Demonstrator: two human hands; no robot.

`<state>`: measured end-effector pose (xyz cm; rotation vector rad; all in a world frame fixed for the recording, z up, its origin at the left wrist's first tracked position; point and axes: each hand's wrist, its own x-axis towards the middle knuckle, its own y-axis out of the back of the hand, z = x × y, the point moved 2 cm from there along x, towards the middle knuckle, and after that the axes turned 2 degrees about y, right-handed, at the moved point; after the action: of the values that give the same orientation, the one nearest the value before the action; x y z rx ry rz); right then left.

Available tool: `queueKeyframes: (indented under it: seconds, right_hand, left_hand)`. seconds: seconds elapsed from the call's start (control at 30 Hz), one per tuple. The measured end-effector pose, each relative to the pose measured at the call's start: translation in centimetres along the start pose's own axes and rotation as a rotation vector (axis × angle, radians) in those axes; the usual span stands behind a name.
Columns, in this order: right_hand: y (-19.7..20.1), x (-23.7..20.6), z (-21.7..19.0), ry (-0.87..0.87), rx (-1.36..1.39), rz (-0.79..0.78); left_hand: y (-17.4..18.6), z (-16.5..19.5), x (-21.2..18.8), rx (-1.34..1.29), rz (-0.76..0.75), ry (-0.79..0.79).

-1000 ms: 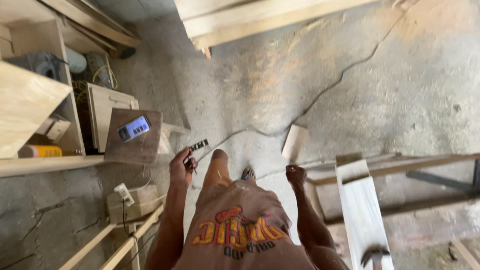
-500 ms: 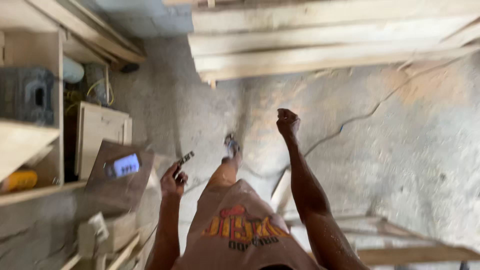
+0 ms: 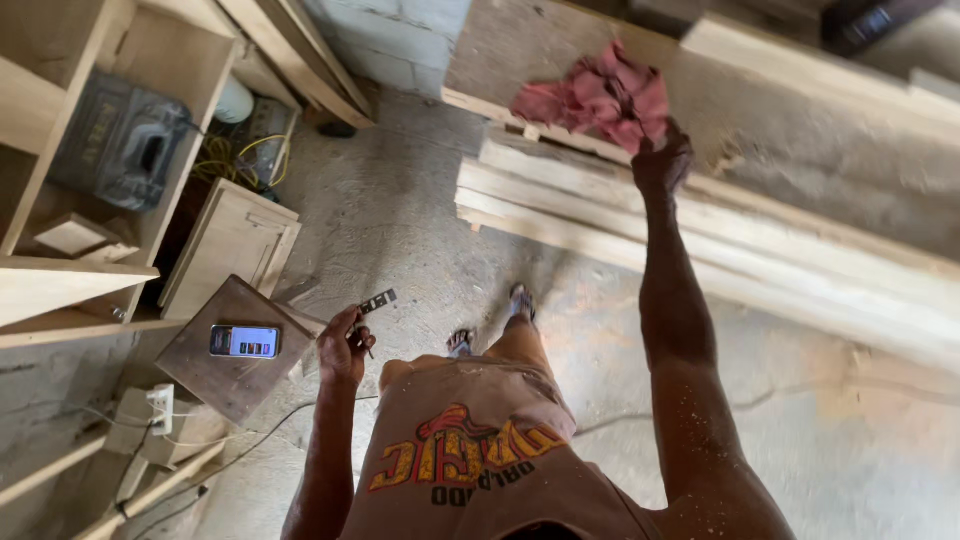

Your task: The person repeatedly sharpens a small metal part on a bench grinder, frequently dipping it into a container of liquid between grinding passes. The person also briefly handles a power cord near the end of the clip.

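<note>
Since the earlier frame our right hand (image 3: 662, 160) had gone from a raised empty fist in mid-air to the far end of an outstretched arm, where its fingers were curled tight into a crumpled red rag (image 3: 598, 95). That rag lay on a wide board (image 3: 800, 140) at the top of the stack of pale wooden planks (image 3: 720, 250), and our knuckles were touching its lower right edge.

Our left hand (image 3: 343, 345) hung low at our side, fingers closed around a small dark tool (image 3: 376, 303) with a flat, marked end poking out up and to the right; we could not tell exactly what kind of tool it was.

Just left of that hand, a phone (image 3: 244, 341) with a lit screen lay flat on a brown square of board (image 3: 235, 385). Beyond it stood a small wooden cabinet (image 3: 230, 245) and open wooden shelving (image 3: 60, 275) holding a grey tool case (image 3: 120, 145). A white socket strip (image 3: 160, 408) sat near the floor below. Our sandalled feet (image 3: 490, 325) stood on cracked concrete floor (image 3: 400, 220).
</note>
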<state>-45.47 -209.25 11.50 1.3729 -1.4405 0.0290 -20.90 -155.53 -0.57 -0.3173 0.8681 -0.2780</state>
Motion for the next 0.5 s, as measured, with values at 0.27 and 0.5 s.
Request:
queueKeyframes:
  seconds: [0.27, 0.5]
  right_hand:
    - [-12.4, 7.8, 5.5, 0.220, -0.102, -0.379]
    - [-16.2, 7.7, 9.6, 0.121, 0.105, -0.386]
  left_hand:
    - [-5.3, -4.6, 1.7, -0.284, 0.274, -0.117]
    - [-13.8, -6.9, 2.7, -0.368, 0.372, -0.162]
